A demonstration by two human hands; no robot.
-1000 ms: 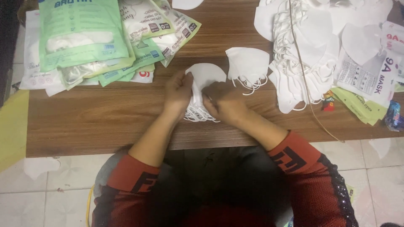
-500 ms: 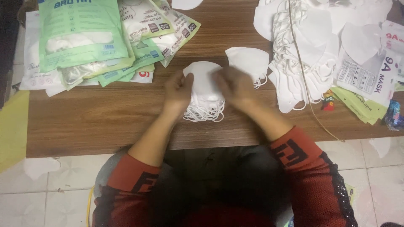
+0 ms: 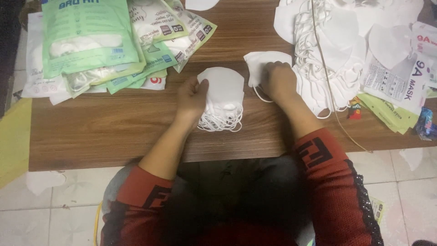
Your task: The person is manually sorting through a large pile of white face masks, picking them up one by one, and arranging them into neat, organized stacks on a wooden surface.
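On the wooden table [image 3: 114, 132], my left hand [image 3: 192, 98] pinches the stack of white masks [image 3: 223, 98] at centre; my right hand [image 3: 278, 82] grips a single mask [image 3: 259, 61] beside it.

A second earlier both hands had worked together at the stack of white masks [image 3: 221, 98]. Then the right hand [image 3: 278, 81] left the stack, slid to its right and settled on the single mask [image 3: 264, 61] lying beside it, fingers curled over the mask's near edge. The left hand [image 3: 192, 96] shifted only slightly, its thumb pressed against the stack's left edge.
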